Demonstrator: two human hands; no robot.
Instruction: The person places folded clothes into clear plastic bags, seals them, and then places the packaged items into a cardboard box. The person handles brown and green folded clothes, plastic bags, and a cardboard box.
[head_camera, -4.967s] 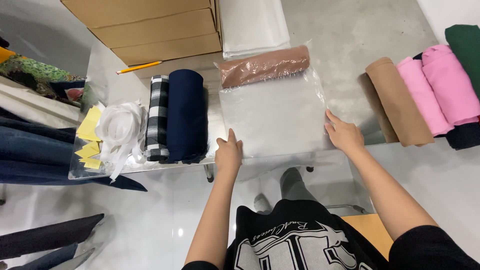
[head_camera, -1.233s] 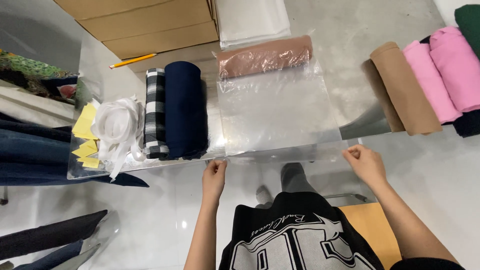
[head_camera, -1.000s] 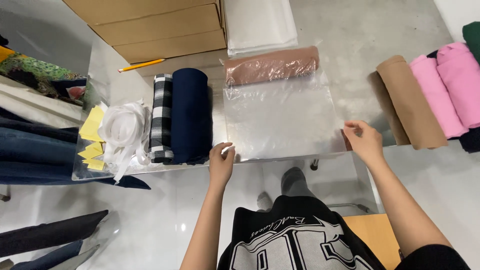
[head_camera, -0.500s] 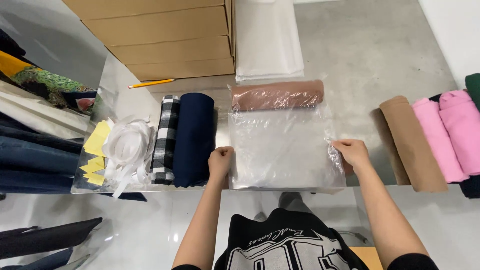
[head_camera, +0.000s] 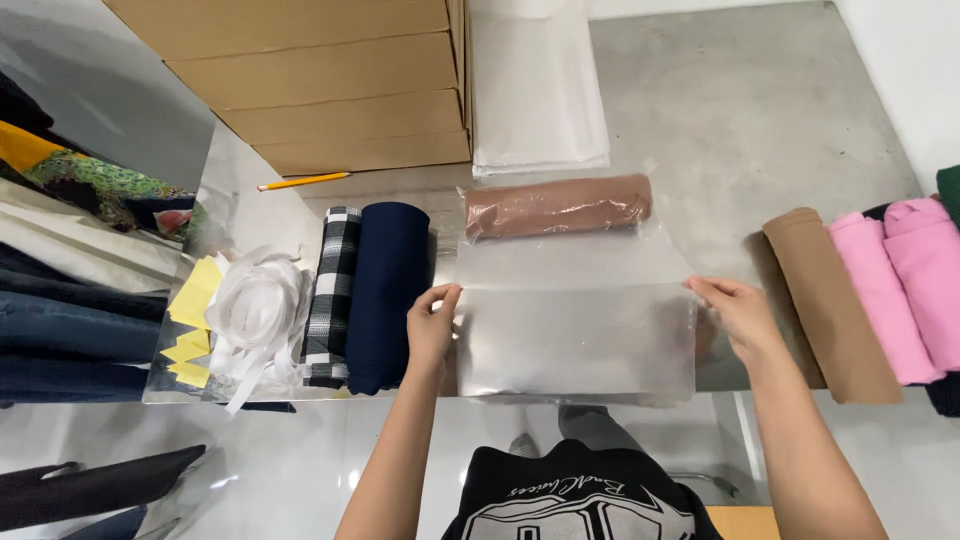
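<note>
Two hands, left (head_camera: 432, 325) and right (head_camera: 738, 312). One clear plastic bag (head_camera: 575, 340) holding one brown fabric roll (head_camera: 556, 206). Six other rolls: one checked (head_camera: 332, 295), one navy (head_camera: 388, 290), one tan (head_camera: 830, 300), two pink (head_camera: 905, 290), one green (head_camera: 950, 190). One pencil (head_camera: 303, 181). Three stacked cardboard boxes (head_camera: 330, 85).

Bright, even; glare on plastic bag (head_camera: 575, 340)

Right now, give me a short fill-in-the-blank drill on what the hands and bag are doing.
1. The rolled cloth inside the clear plastic bag is ____ in colour.
2. The left hand lies beside a rolled ____ cloth.
3. Right of the right hand lies a ____ roll.

Missing words: brown; navy; tan
</note>
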